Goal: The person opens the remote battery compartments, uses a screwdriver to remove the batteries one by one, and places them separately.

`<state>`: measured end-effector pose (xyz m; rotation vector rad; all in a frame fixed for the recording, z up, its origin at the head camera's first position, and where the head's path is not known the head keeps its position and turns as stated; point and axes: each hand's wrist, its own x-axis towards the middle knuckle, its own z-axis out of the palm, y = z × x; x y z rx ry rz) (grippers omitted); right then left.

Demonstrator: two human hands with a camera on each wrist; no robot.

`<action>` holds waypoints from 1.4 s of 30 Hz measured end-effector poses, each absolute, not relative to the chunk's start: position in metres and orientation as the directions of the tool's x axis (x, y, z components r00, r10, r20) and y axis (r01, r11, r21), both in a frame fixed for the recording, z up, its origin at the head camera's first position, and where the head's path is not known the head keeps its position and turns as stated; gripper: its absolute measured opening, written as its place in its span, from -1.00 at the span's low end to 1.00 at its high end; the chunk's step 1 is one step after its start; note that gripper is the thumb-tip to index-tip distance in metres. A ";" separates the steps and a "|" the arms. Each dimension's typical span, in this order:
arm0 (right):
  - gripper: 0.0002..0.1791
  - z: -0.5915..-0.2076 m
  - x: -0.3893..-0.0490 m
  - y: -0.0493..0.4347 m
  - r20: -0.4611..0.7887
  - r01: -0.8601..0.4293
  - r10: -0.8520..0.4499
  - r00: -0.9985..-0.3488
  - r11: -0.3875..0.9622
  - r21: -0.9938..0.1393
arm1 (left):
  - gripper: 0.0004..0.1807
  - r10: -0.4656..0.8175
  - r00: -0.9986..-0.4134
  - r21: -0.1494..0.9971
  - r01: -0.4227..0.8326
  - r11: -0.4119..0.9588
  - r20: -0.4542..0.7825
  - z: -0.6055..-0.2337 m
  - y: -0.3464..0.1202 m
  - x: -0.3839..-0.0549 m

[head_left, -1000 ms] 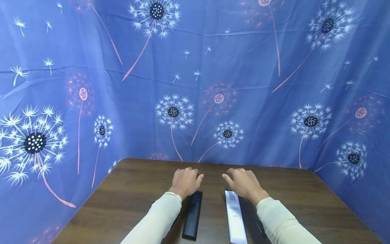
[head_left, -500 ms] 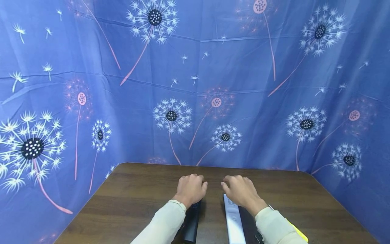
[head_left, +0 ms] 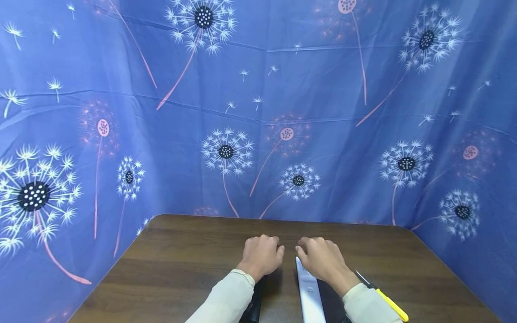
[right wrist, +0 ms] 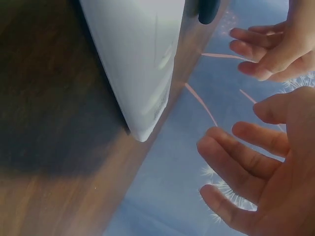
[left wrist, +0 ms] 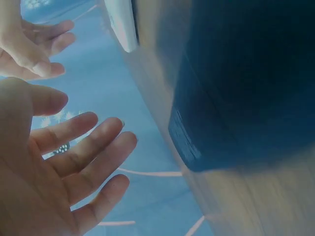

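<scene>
Left hand (head_left: 261,256): empty, fingers apart; long black bar (head_left: 252,309) below wrist. Right hand (head_left: 323,260): empty, fingers partly apart; long glossy white bar (head_left: 311,298) beside. Apparent step: hovering; gripping would require lowering.

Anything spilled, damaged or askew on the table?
No spill or damage visible. Only mild oddity: the yellow-handled tool lies slanted beside the right sleeve, out of line with the white device. The black device is partly hidden.
</scene>
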<state>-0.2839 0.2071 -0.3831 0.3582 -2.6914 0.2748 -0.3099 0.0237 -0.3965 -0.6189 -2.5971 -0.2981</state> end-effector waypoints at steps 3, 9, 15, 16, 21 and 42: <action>-0.81 -0.384 -0.280 0.208 0.422 -0.272 -0.193 -0.886 0.953 -0.134 | -0.71 0.374 -0.817 0.128 0.470 0.874 0.439 -0.396 0.030 -0.305; -0.84 -0.390 -0.271 0.209 0.431 -0.255 -0.181 -0.884 0.960 -0.119 | -0.68 0.383 -0.853 0.129 0.451 0.883 0.355 -0.400 0.043 -0.298; -0.83 -0.394 -0.261 0.207 0.469 -0.241 -0.180 -0.865 0.968 -0.073 | -0.65 0.381 -0.853 0.133 0.450 0.883 0.356 -0.405 0.051 -0.296; -0.84 -0.394 -0.259 0.207 0.472 -0.239 -0.179 -0.863 0.969 -0.069 | -0.64 0.382 -0.851 0.138 0.454 0.880 0.360 -0.406 0.052 -0.296; -0.81 -0.395 -0.247 0.208 0.462 -0.226 -0.170 -0.870 0.972 -0.067 | -0.62 0.388 -0.847 0.155 0.465 0.871 0.364 -0.407 0.058 -0.292; -0.79 -0.386 -0.218 0.217 0.295 -0.123 -0.073 -0.953 0.980 -0.156 | -0.50 0.309 -0.926 0.177 0.349 0.920 0.217 -0.406 0.091 -0.286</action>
